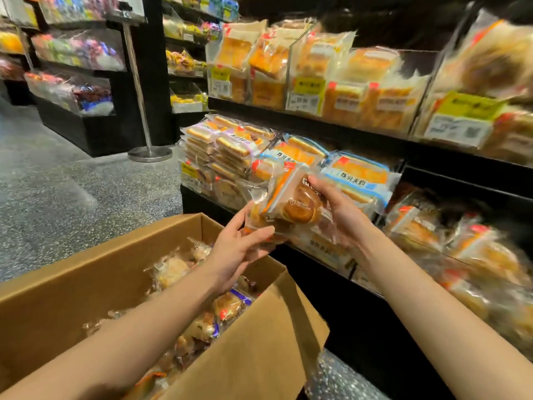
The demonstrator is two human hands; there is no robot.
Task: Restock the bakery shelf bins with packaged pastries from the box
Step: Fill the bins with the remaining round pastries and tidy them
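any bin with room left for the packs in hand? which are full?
Roomiest: upper bin, dark gap above the bread packs behind its clear divider. The lower right bin looks partly open at the back. Crowded: sandwich stack and blue-label packs, heaped above their bin fronts.

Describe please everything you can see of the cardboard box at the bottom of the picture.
The cardboard box is plain brown corrugated card, open at the top, with one flap folded outward toward the shelves. It stands low in front of the person, beside the black shelf unit. Inside lie many packaged pastries in clear wrappers, loosely heaped. The left forearm passes above it; whether it touches the rim cannot be told. What it stands on is hidden.
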